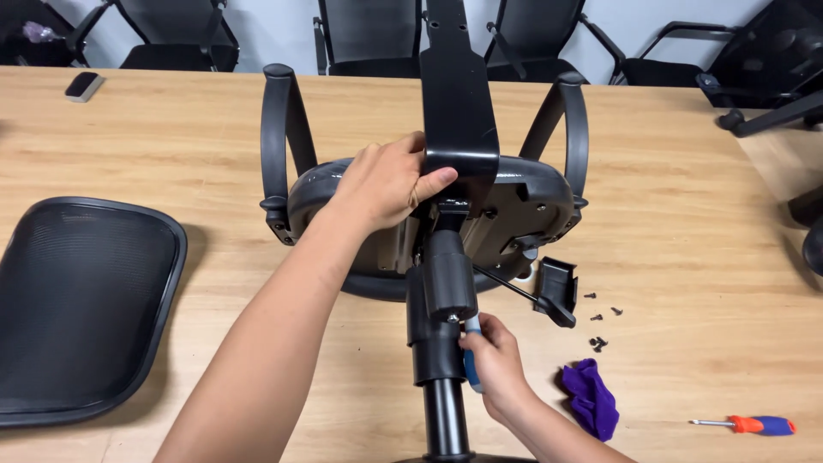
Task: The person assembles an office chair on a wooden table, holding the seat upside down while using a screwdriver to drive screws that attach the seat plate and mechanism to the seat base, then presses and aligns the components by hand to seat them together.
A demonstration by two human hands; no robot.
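An upturned black office chair seat (523,193) with two armrests lies on the wooden table (171,146). Its black gas-lift column (441,326) points toward me. My left hand (386,180) grips the flat black metal back bracket (459,94) that rises from the seat's underside. My right hand (493,360) holds a blue-and-white screwdriver (471,364) against the column, just under the black knob of the mechanism. A black lever (523,296) sticks out to the right of the mechanism.
A black mesh chair back (77,309) lies at the left. Several loose screws (600,330), a small black plastic part (557,283), a purple cloth (591,396) and an orange-and-blue screwdriver (759,424) lie at the right. A small dark device (84,86) rests far left. Black chairs stand beyond the table.
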